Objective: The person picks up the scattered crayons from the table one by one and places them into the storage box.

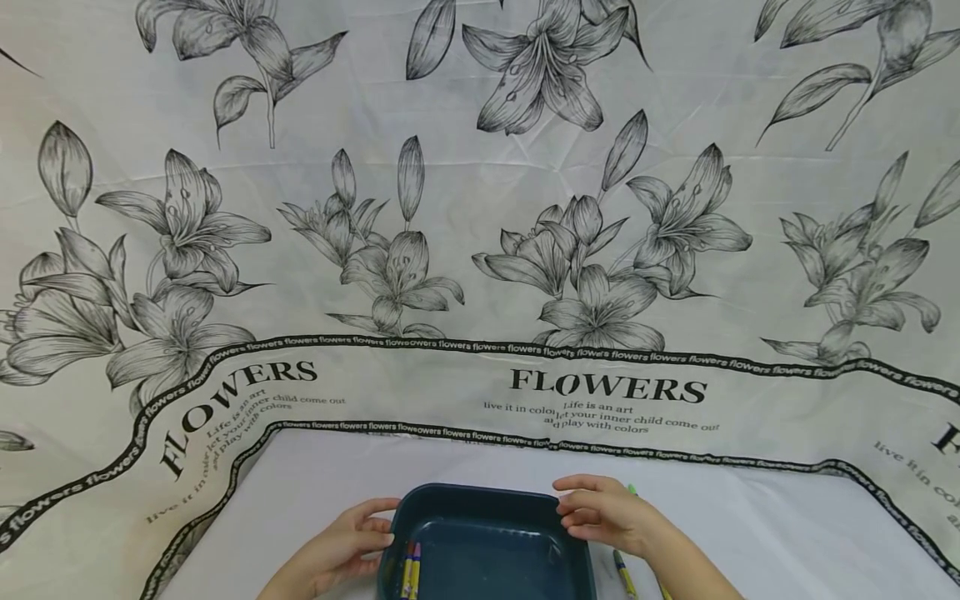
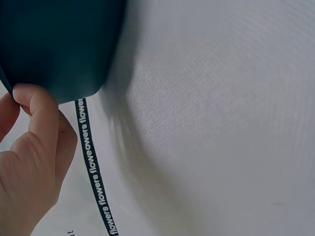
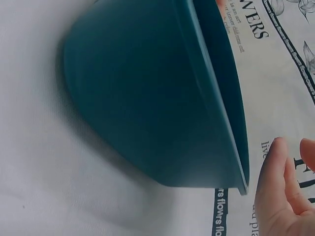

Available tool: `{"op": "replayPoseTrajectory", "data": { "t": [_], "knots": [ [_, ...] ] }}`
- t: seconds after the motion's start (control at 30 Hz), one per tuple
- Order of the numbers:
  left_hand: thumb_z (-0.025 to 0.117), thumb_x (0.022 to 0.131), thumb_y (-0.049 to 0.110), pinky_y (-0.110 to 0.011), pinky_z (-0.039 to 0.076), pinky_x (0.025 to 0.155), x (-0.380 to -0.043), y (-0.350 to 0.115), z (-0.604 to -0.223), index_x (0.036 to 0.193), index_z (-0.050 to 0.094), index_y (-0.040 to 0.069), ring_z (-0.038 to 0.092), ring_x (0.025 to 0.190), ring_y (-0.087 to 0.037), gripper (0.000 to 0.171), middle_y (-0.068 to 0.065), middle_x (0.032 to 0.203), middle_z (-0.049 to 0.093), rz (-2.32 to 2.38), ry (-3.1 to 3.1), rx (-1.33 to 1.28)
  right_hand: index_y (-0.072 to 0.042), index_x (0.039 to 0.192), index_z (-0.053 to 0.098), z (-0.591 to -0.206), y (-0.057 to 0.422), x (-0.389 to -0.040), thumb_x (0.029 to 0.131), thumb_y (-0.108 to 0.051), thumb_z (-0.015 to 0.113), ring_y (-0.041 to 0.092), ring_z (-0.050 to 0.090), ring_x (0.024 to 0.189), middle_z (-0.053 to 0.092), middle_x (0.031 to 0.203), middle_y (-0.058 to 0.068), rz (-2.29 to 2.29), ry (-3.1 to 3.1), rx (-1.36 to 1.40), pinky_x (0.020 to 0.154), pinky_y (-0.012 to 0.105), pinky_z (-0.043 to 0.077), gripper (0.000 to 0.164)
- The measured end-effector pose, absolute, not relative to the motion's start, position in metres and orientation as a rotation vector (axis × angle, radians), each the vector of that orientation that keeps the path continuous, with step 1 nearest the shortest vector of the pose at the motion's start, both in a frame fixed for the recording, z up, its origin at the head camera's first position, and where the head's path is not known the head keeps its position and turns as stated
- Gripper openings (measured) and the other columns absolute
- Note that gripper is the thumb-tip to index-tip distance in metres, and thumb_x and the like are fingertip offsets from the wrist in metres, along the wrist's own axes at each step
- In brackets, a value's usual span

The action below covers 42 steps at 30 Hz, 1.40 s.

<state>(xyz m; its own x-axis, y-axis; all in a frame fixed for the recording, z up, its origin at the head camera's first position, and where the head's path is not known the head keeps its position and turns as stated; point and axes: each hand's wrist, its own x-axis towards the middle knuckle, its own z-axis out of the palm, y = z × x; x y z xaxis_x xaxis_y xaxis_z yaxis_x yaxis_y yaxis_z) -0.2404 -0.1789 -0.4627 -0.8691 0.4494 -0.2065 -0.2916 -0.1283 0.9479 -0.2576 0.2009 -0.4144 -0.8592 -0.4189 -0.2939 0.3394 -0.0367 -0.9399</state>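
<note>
A dark teal plastic bin [image 1: 487, 492] stands on the white cloth, cut off by the bottom edge of the head view. Two yellow-wrapped crayons [image 1: 411, 571] lie side by side inside it at the left. My left hand [image 1: 348, 542] pinches the bin's left rim; in the left wrist view its thumb and fingers meet at the corner. On the other side, my right hand [image 1: 611, 517] is beside the right rim, fingers loosely bent. The right wrist view shows a gap between those fingers [image 3: 275, 177] and the bin wall [image 3: 147, 98].
Right of the bin, a green-tipped crayon [image 1: 624, 573] lies on the white cloth [image 1: 765, 533]. More crayons there are partly hidden by my right hand and forearm. A flower-printed sheet [image 1: 450, 250] with black lettered bands rises behind.
</note>
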Motion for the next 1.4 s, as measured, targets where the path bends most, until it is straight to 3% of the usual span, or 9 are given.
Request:
{"op": "replayPoseTrajectory", "data": {
  "t": [0.3,0.73,1.4],
  "knots": [
    [0.057,0.088,0.0,-0.022,0.048,0.065,-0.241,-0.179,-0.463,0.14,0.027,-0.006,0.054,0.081,-0.011,0.06,-0.004,0.095,0.054,2.042,1.664,0.182,-0.004,0.113,0.06,-0.413,0.217,-0.258,0.09,-0.008,0.055,0.009,0.063,0.071,0.065,0.083,0.002,-1.955,1.783,-0.05,0.067,0.023,0.053,0.024],
    [0.057,0.088,0.0,-0.023,0.048,0.066,-0.241,-0.177,-0.462,0.14,0.028,-0.006,0.054,0.081,-0.012,0.06,-0.003,0.094,0.053,2.044,1.651,0.16,-0.001,0.119,0.056,-0.415,0.243,-0.257,0.091,-0.009,0.057,0.01,0.062,0.074,0.062,0.087,0.004,-1.962,1.808,-0.028,0.07,0.024,0.053,0.029],
    [0.056,0.089,0.0,-0.021,0.048,0.065,-0.242,-0.18,-0.467,0.14,0.027,-0.005,0.055,0.081,-0.011,0.059,-0.003,0.095,0.054,2.048,1.632,0.201,-0.004,0.112,0.061,-0.421,0.271,-0.254,0.087,-0.008,0.06,0.012,0.062,0.074,0.062,0.088,0.005,-1.98,1.874,0.039,0.071,0.026,0.053,0.025]
  ]
}}
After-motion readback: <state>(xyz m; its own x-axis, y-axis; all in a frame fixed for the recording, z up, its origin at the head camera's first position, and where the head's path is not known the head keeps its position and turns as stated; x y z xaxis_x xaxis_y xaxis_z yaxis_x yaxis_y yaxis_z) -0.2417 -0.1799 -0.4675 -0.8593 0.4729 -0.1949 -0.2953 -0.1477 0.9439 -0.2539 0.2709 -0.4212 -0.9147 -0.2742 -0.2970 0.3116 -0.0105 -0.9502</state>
